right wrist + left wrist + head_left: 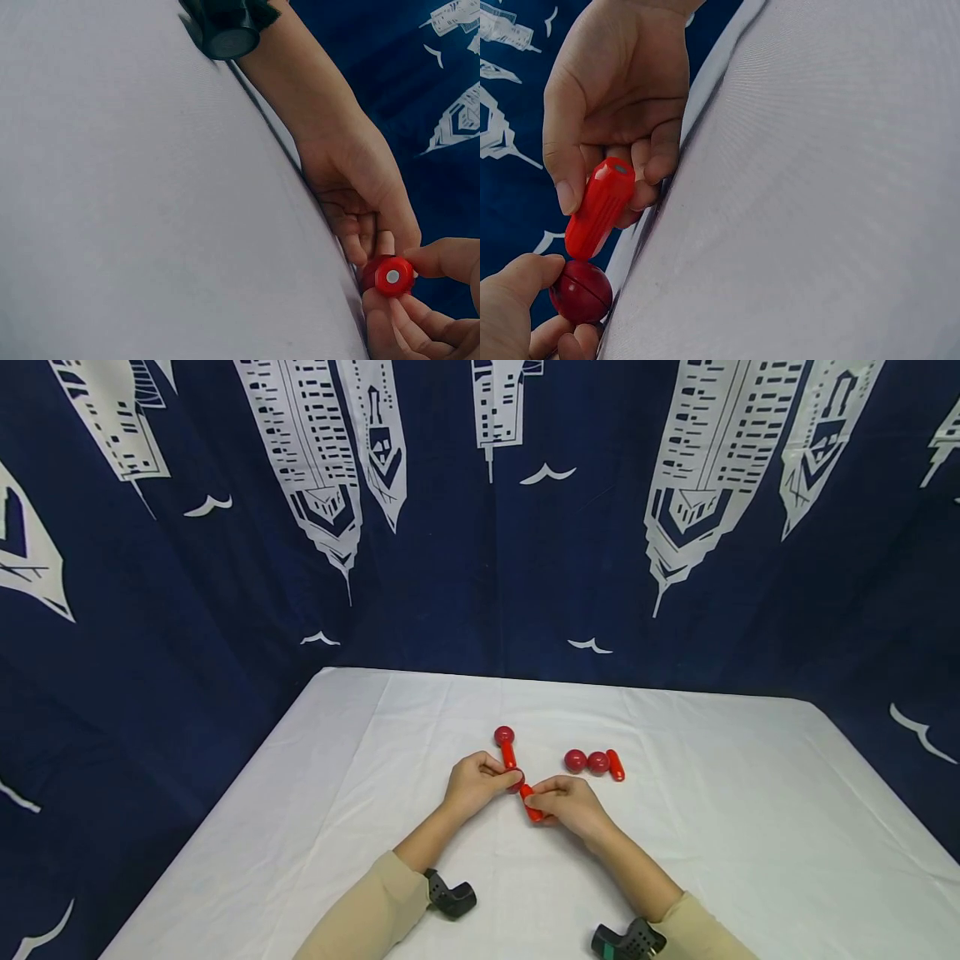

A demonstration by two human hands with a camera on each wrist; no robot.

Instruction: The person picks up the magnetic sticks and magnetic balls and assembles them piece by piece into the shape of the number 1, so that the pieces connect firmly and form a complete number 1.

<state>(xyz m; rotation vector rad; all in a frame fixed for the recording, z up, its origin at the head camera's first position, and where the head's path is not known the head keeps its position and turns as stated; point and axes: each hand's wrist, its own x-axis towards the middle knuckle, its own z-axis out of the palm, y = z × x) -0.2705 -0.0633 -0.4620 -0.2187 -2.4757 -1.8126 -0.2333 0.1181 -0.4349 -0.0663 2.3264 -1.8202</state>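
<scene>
My left hand (471, 789) pinches a dark red ball (581, 294) between thumb and fingers. In the head view, a bright red rod (508, 755) runs from this ball to another dark red ball (504, 735) farther away, forming a line on the table. My right hand (576, 807) pinches a second bright red rod (600, 210) by its sides. One end of that rod meets the ball in my left hand in the left wrist view. Its other end, facing the right wrist camera, shows a small grey disc (392, 277).
To the right, two dark red balls (587, 762) lie side by side, with another red rod (615, 765) against them. A white cloth (697, 793) covers the table. Behind it hangs a dark blue curtain (450, 602) printed with white buildings.
</scene>
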